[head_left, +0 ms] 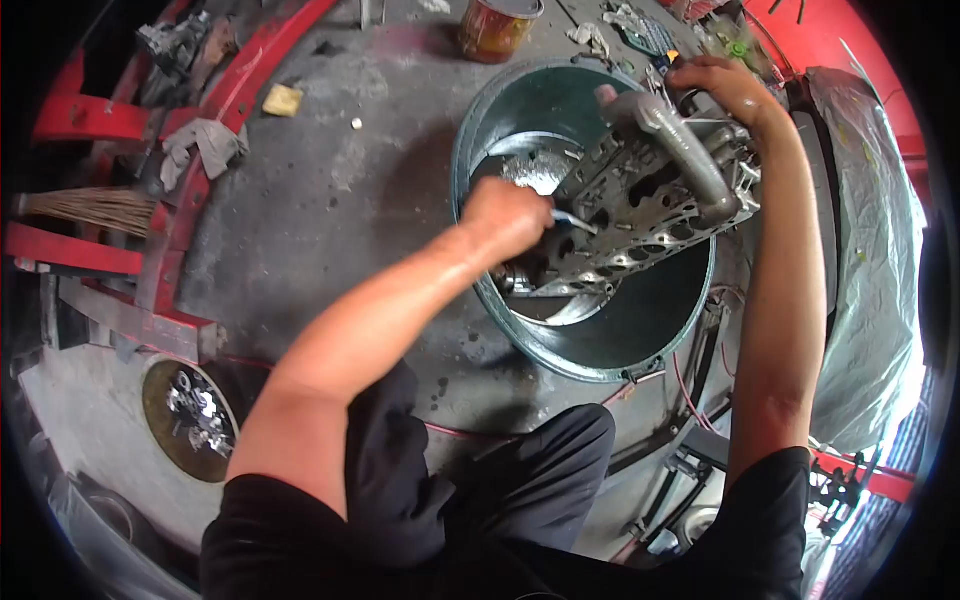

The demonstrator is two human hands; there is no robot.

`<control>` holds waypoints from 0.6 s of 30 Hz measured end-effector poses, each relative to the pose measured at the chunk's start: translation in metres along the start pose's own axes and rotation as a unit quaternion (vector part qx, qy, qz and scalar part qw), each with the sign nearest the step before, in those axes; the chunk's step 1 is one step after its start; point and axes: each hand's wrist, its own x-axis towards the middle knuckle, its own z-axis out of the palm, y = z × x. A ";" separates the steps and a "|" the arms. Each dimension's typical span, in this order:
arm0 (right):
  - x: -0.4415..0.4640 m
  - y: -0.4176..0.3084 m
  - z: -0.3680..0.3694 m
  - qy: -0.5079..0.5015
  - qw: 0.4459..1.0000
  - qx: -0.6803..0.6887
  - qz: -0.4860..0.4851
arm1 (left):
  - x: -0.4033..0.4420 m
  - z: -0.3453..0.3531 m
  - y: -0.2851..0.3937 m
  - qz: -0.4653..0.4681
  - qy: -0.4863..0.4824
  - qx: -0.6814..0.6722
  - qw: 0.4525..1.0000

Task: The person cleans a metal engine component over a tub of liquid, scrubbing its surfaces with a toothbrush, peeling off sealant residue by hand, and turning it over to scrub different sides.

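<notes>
A grey metal engine cylinder head (640, 215) leans at a tilt in a large dark green tub (463, 160), its upper right end above the rim. A thick curved metal pipe (690, 150) runs along its upper side. My left hand (505, 218) is closed around a slim pale-and-blue tool (575, 221), whose tip meets the face of the cylinder head; its exact kind is unclear. With my right hand (728, 92) I grip the far upper end of the cylinder head, fingers bent over it. Shiny liquid (535, 165) shows low in the tub.
Behind the tub stands a stained can (500, 28). A yellow sponge-like block (283, 100) lies on the grey floor. Red metal framing (190, 200) and broom bristles (90, 207) are at left. Below them, a round pan (165, 440) holds small metal parts. Plastic sheeting (868, 260) hangs at right.
</notes>
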 end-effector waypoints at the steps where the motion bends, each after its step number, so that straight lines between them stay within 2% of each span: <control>1: -0.004 -0.001 0.005 0.043 0.999 0.003 0.012 | -0.008 -0.015 0.000 -0.014 0.012 0.007 1.000; 2: -0.008 -0.002 0.009 0.036 0.999 -0.001 0.015 | -0.013 -0.025 -0.001 -0.028 0.026 0.022 0.999; 4: -0.009 -0.012 0.012 0.106 0.992 -0.066 0.006 | -0.008 -0.022 0.006 0.001 0.048 0.029 0.998; 5: 0.002 0.000 0.005 0.044 0.999 -0.015 -0.017 | 0.000 -0.011 0.014 -0.001 0.063 0.033 0.997; 8: -0.004 -0.006 0.011 0.096 0.994 -0.045 -0.011 | 0.005 0.001 0.022 -0.016 0.049 -0.010 0.999; 10: -0.004 -0.007 0.010 0.091 0.995 -0.031 0.011 | -0.003 -0.013 0.016 -0.030 -0.019 -0.039 0.999; 12: -0.003 -0.007 0.006 0.053 0.998 -0.009 0.038 | 0.000 -0.022 0.004 -0.026 0.032 -0.014 0.999; 14: -0.003 -0.010 0.004 0.041 0.998 -0.037 0.004 | 0.011 0.007 0.019 -0.029 0.055 -0.025 0.998; 15: 0.002 -0.001 0.006 0.054 0.998 -0.021 -0.014 | 0.015 0.021 0.024 -0.036 0.035 -0.017 0.999; 16: 0.004 0.000 0.008 0.064 0.998 -0.006 -0.030 | 0.009 0.019 0.016 -0.003 0.045 -0.091 0.995; 17: 0.008 0.000 0.003 0.034 0.999 -0.003 0.012 | 0.005 0.020 0.011 -0.019 0.038 -0.072 0.996; 18: 0.012 0.003 0.003 0.034 0.999 -0.006 0.010 | 0.003 0.022 0.007 -0.035 0.032 -0.055 0.997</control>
